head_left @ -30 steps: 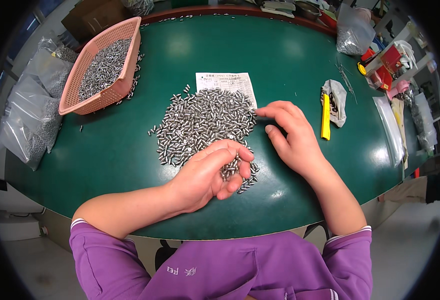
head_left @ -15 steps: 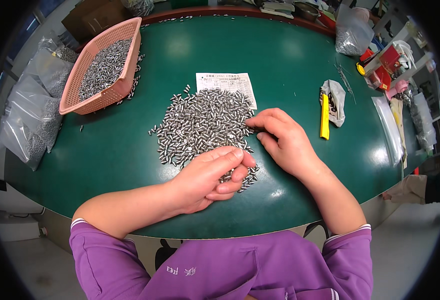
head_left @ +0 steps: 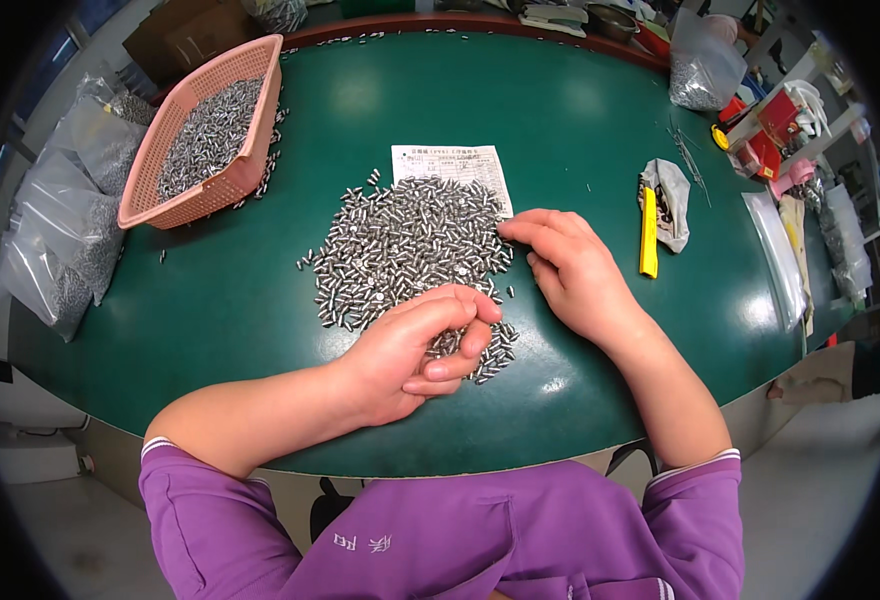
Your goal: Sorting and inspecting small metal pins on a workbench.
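Note:
A heap of small shiny metal pins [head_left: 400, 240] with tapered ends lies on the green tabletop. My left hand [head_left: 410, 350] is curled over the near side of the heap, its thumb and forefinger brought together. Whatever those fingertips may hold is too small or hidden to make out. At the heap's right edge is my right hand [head_left: 575, 265], its fingers stretched toward the pins and the thumb apart from them, with nothing visible between. A smaller cluster of pins [head_left: 495, 355] shows just beyond my left fingers.
A printed paper slip [head_left: 470, 165] lies partly under the heap's far side. At the left stand a pink basket [head_left: 135, 205] of pins and several clear bags [head_left: 55, 250]. To the right are a yellow cutter knife [head_left: 649, 235], a whitish pouch [head_left: 675, 205] and a filled bag [head_left: 705, 70].
My right hand has shifted slightly right and away from me, its thumb farther from the pins. The left hand's fingers have loosened a little. A single pin now lies beside the heap's right edge.

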A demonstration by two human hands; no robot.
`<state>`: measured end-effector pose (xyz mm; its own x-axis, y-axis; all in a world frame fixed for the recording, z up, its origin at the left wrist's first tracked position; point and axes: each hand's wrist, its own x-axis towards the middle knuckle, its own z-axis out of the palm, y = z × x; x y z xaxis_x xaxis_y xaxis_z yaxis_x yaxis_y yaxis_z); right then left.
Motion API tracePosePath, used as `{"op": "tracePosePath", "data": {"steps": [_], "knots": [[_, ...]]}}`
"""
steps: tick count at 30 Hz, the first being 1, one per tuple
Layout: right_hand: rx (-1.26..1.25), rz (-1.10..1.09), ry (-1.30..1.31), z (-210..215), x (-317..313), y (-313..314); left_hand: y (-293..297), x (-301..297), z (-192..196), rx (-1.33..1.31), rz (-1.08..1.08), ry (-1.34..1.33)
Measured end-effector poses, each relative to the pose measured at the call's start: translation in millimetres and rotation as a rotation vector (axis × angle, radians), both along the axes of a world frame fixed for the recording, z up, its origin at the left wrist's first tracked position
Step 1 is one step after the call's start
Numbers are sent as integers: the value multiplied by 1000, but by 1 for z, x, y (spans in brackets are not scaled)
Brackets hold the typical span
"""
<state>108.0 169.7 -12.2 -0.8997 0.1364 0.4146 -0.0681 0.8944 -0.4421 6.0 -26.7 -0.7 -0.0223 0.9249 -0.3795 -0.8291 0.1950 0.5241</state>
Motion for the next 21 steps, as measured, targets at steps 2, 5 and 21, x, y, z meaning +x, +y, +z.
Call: {"op": "tracePosePath", "data": {"steps": [2,5,21], "knots": [[-49,19,-34,1,1,-1,0,0,0,-7,4,9],[-76,49,-41,1,1,0,0,0,0,3,3,-9],[-223,-52,-319,23,18,3,0,-1,-3,61,-35,-25]]}}
